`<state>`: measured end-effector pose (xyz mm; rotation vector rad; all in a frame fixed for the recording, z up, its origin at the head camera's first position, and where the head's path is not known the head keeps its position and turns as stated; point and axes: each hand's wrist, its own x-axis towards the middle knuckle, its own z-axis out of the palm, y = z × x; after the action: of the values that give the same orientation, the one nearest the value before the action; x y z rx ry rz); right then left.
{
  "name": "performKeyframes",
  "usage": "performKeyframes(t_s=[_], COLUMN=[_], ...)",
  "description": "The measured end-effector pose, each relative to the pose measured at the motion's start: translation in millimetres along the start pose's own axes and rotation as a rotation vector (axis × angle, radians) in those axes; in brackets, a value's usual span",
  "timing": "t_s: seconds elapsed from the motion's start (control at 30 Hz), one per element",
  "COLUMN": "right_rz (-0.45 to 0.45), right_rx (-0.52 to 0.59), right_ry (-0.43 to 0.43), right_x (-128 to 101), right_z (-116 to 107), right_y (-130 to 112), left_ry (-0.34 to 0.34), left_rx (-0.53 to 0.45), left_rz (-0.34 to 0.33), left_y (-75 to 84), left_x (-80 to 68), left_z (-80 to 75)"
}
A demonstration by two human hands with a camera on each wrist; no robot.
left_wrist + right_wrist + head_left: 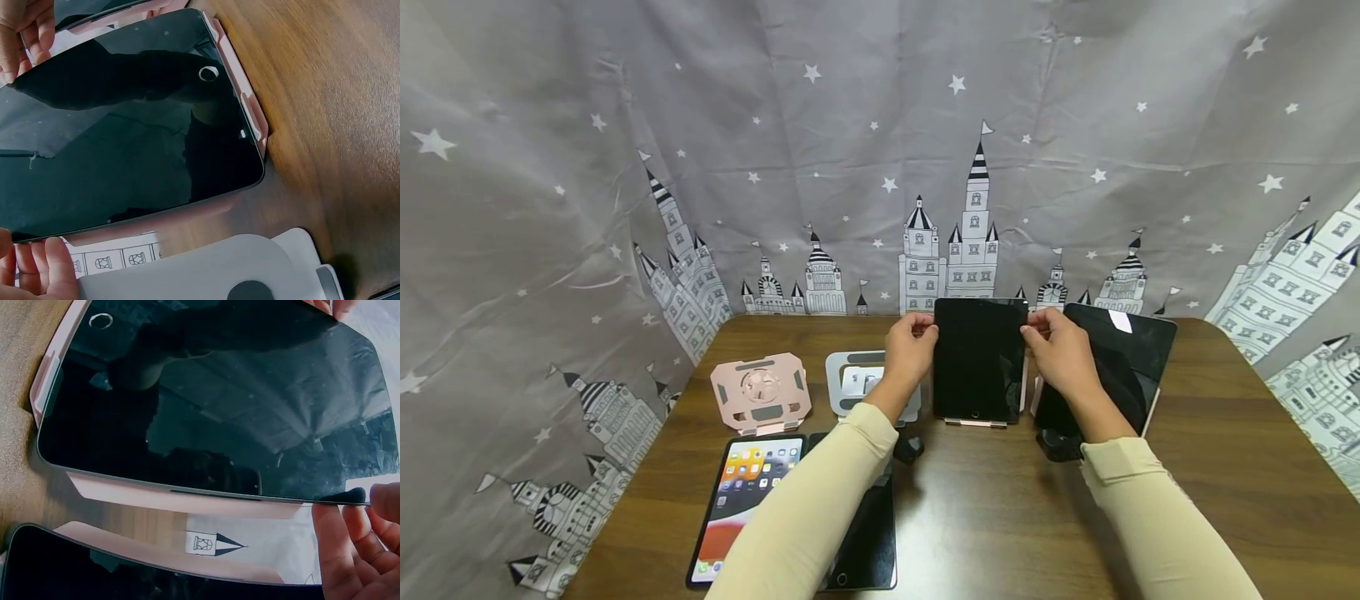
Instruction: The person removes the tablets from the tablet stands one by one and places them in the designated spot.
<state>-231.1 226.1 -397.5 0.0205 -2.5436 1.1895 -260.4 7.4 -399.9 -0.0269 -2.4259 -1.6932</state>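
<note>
A black tablet [977,362] with a dark screen stands upright on a pink stand [976,423] at the middle back of the wooden table [1000,508]. My left hand [921,332] pinches its upper left edge and my right hand [1036,332] pinches its upper right edge. In the left wrist view the tablet [125,125] rests against the pink stand's lip [244,100], with my left fingers [37,272] at its edge. In the right wrist view my right fingers [356,550] hold the tablet's [219,400] edge.
A second dark tablet [1123,358] leans on a stand just right of my right hand. Left of centre stand an empty pink stand [762,392] and a grey stand [861,379]. A lit tablet [748,500] and a dark tablet [865,542] lie flat at the front left.
</note>
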Motion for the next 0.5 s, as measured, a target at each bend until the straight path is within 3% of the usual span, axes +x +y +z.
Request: performKeyframes(t_s=[0.5], right_rz=[0.02], right_rx=[0.006], right_ry=[0.104], right_x=[-6.4], right_z=[9.7], right_y=[0.3], left_ry=[-0.012], left_rx=[-0.001], left_rz=[-0.016], left_y=[0.6], left_x=[-3.9], left_z=[-1.7])
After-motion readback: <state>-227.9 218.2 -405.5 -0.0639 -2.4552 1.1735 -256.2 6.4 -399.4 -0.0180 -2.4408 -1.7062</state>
